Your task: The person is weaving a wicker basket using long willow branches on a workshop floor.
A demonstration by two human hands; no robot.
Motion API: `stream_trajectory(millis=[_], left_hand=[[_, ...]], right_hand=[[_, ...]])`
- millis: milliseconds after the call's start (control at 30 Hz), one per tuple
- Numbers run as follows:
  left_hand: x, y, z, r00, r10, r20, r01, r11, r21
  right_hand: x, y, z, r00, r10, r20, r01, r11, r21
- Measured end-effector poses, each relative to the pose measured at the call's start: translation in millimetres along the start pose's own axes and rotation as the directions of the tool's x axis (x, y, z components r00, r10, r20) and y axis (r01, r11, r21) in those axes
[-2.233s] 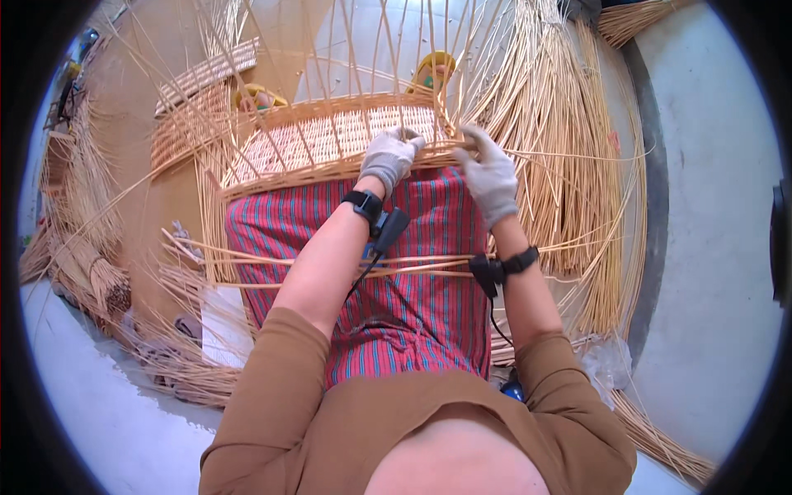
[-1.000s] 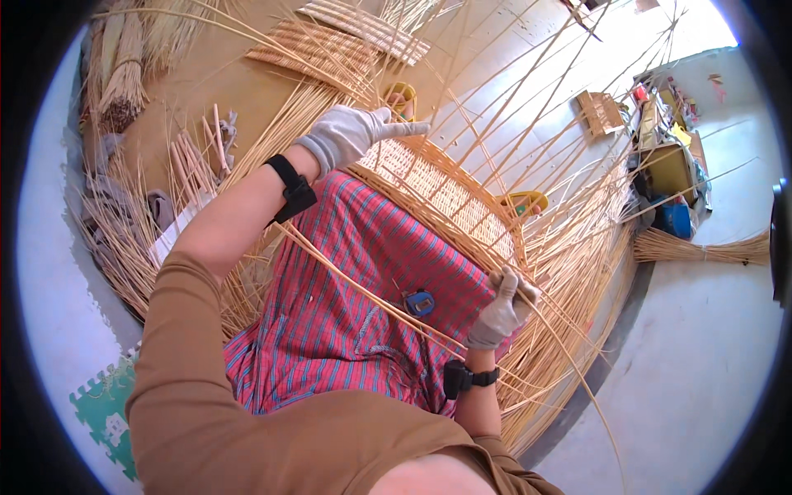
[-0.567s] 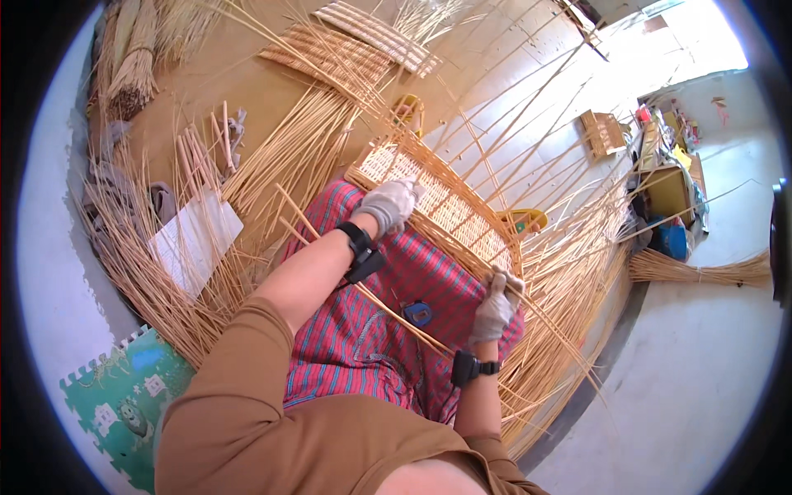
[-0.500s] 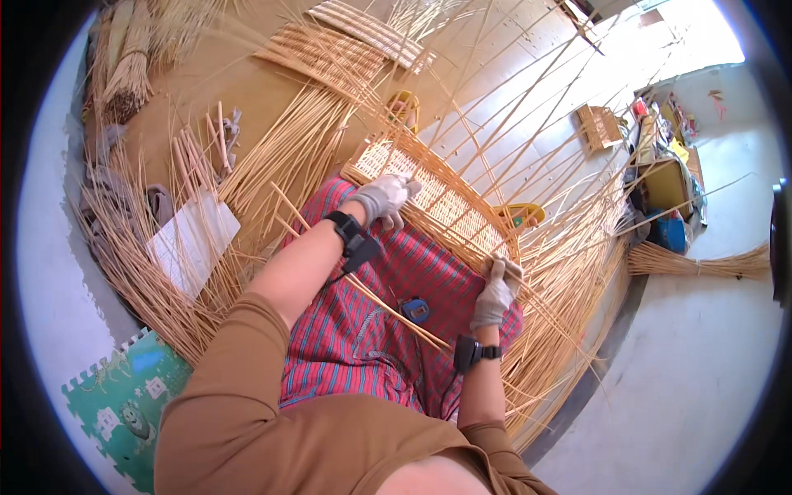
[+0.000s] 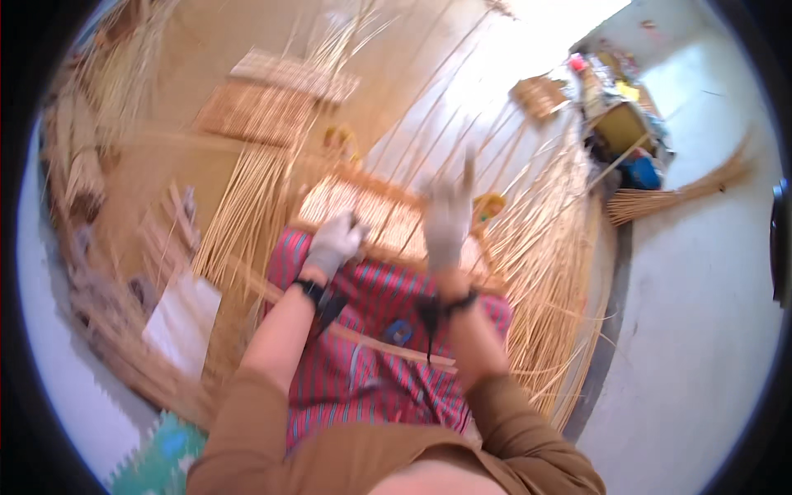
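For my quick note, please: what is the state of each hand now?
Left hand: curled at near rim of wicker basket; grip cannot be told.
Right hand: raised, blurred; open or closed cannot be told.

A rectangular wicker basket [image 5: 388, 221], unfinished, lies across the person's lap on a red striped cloth [image 5: 330, 388], its long side slanting down to the right. Its pale base is closely woven, the low sides tan; long loose stakes [image 5: 422, 92] fan out beyond the far edge.
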State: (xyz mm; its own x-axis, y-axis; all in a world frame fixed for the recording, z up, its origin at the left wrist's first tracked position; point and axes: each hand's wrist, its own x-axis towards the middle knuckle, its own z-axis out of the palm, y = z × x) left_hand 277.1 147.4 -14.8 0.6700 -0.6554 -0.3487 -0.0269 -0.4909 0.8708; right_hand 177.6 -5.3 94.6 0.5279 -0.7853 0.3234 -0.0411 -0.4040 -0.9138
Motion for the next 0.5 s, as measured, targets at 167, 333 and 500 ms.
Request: stream_trajectory(millis=[167,333,500], left_hand=[[-5,15,12,0.996,-0.066,0.059,0.085,0.893,-0.442],[4,28,26,0.973,-0.212,-0.091,0.192,0.962,-0.195],[-18,34,25,0.952,-0.066,-0.298,-0.058,0.919,-0.389]], right_hand=[[-111,69,-67,0.826,0.539,-0.163,-0.44,0.798,0.413],[-105,80,-74,0.781,0.617,-0.102,-0.549,0.754,0.362],[-100,70,-98,0.822,0.563,0.086,-0.565,0.786,0.253]])
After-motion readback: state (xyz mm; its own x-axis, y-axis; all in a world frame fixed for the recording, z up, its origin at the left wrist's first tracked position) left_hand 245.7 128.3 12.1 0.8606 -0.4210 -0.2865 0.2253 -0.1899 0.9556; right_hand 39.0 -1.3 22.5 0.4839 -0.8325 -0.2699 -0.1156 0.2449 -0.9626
